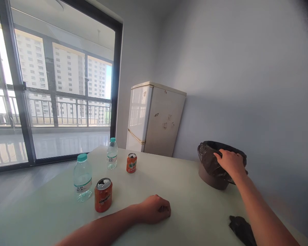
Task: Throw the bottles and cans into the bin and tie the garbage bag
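Right hand (pixel 229 161) lies on the near rim of the brown waste bin (pixel 212 177), fingers spread over the black bag liner (pixel 207 158) that is folded over the rim; it looks like a light press or a loose hold on the liner, and I cannot tell if the fingers actually pinch it. The bin stands on the white table (pixel 190 201) toward the far right edge, near the wall.

Left hand (pixel 155 209) rests on the tabletop, fingers curled under into a loose fist, holding nothing that shows.

Risks, as a judgement: the bin sits near the table's right edge, so a sideways push from the right hand could slide it off or tip it. A tug on the liner could pull it off the rim or tear it. The left forearm lies just right of the near orange soda can (pixel 103 194), which is open on top; a leftward sweep could knock it over and spill it. The near water bottle (pixel 82 177) stands just beside that can.

Further back stand a second water bottle (pixel 112 153) and a second orange can (pixel 131 163), well apart from both hands. A crumpled black bag (pixel 242 229) lies on the table by the right forearm. A white fridge (pixel 154 119) stands behind the table.
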Demonstrator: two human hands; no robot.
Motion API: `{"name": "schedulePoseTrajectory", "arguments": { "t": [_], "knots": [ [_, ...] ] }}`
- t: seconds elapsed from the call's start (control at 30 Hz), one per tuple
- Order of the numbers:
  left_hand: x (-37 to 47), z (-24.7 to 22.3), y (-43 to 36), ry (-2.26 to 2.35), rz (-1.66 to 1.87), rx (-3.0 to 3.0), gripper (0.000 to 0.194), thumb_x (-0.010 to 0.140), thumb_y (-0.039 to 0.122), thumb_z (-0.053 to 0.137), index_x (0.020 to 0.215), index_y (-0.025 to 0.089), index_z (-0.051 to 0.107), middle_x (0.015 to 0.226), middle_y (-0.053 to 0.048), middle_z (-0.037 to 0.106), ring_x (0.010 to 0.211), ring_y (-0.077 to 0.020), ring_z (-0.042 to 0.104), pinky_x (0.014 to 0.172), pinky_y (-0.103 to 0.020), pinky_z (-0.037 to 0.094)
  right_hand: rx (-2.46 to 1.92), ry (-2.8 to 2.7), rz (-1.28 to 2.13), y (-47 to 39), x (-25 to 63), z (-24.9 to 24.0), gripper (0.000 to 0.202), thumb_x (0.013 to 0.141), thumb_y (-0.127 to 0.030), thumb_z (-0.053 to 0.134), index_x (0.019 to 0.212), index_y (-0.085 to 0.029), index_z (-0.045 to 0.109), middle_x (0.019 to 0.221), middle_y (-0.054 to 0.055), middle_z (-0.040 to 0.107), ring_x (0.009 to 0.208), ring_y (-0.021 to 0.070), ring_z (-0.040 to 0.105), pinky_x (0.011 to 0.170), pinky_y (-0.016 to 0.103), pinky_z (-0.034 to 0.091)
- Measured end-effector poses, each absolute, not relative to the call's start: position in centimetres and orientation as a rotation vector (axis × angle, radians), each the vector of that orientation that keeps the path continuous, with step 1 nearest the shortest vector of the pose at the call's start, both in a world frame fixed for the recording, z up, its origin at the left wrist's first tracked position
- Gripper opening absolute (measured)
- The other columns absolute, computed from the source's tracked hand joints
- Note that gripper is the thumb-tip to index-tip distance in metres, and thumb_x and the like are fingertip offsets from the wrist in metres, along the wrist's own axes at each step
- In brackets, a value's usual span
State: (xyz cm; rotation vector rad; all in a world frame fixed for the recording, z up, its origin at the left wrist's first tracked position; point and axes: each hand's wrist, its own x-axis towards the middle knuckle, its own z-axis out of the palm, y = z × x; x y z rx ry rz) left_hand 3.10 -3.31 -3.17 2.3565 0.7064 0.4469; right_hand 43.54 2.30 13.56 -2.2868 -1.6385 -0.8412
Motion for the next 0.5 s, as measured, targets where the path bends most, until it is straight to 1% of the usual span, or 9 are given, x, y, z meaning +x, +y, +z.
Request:
{"name": "schedulePoseTrajectory", "arguments": {
  "t": [0.1, 0.23, 0.37, 0.5],
  "knots": [
    [3.1, -2.7, -3.5, 0.713, 0.442, 2.358, 0.007, 0.087, 0.022, 0.061, 0.087, 0.021, 0.068, 0.071, 0.004, 0.058, 0.064, -0.0088, 0.048, 0.064, -0.021, 0.037, -2.280, -1.625, -0.791, 1.6, 41.7, 14.3, 0.033, 0.105, -0.034, 0.050, 0.104, -0.013, 0.075, 0.093, 0.017, 0.075, 0.093, 0.0290, 0.069, 0.081, 0.039, 0.035],
    [3.1, -1.9, -3.7, 0.729, 0.403, 2.344, 0.006, 0.086, 0.021, 0.061, 0.085, 0.020, 0.068, 0.071, 0.004, 0.058, 0.064, -0.0087, 0.046, 0.063, -0.021, 0.037, -2.215, -1.633, -0.804, 0.1, 36.9, 16.0, 0.030, 0.103, -0.036, 0.053, 0.102, -0.015, 0.075, 0.092, 0.016, 0.076, 0.093, 0.0305, 0.070, 0.080, 0.039, 0.034],
    [3.0, -1.8, -3.8, 0.715, 0.411, 2.362, 0.006, 0.086, 0.022, 0.062, 0.085, 0.020, 0.068, 0.071, 0.004, 0.058, 0.063, -0.0085, 0.046, 0.063, -0.021, 0.037, -2.032, -1.868, -0.627, -2.1, 30.5, 17.6, 0.026, 0.100, -0.039, 0.060, 0.103, -0.018, 0.076, 0.093, 0.013, 0.078, 0.092, 0.0294, 0.071, 0.078, 0.036, 0.037],
    [3.1, -2.1, -3.7, 0.655, 0.452, 2.360, 0.005, 0.084, 0.018, 0.062, 0.082, 0.019, 0.065, 0.066, 0.005, 0.053, 0.059, -0.0071, 0.043, 0.061, -0.021, 0.036, -1.826, -2.002, -0.439, -4.3, 24.2, 17.6, 0.021, 0.098, -0.039, 0.064, 0.091, -0.022, 0.074, 0.087, 0.007, 0.078, 0.087, 0.0259, 0.071, 0.077, 0.033, 0.038]
  ]
}}
